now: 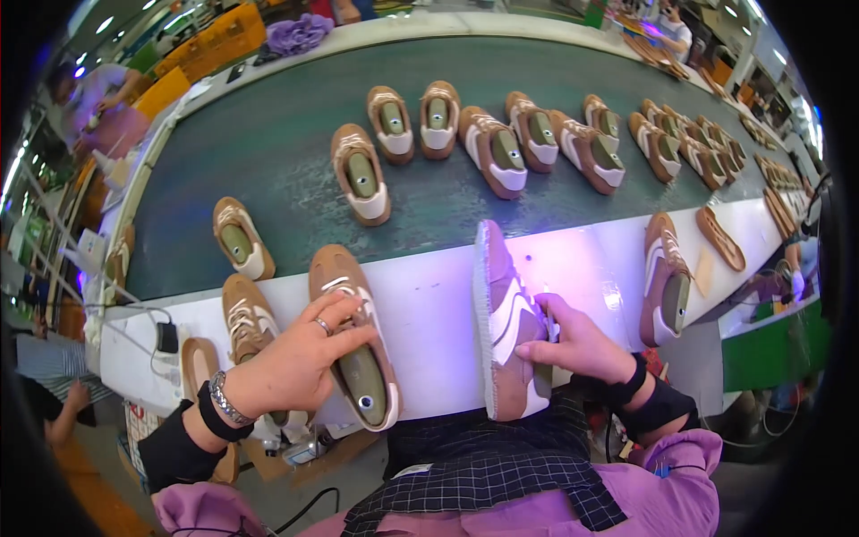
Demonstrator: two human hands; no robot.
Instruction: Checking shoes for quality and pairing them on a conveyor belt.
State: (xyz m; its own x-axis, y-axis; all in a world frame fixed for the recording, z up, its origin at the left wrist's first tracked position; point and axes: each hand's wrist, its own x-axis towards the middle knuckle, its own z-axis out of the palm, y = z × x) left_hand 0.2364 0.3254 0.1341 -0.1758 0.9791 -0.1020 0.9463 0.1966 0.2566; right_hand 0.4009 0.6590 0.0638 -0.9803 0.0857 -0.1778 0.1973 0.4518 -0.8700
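Observation:
My left hand rests over a brown sneaker standing upright on the white table edge, with its fingers closed at the laces. An olive-green shoe last fills that shoe's opening. In my right hand is a second sneaker, turned on its side so its white side stripes show and its sole faces left. Purple light falls on it and the white surface around it. Left of my left hand stands another laced brown sneaker, partly hidden by the hand, with a loose sole beside it.
A green conveyor belt beyond the white ledge carries several brown sneakers with lasts inside. At right on the ledge are one more sneaker and a loose sole. Co-workers are at the far left and far right.

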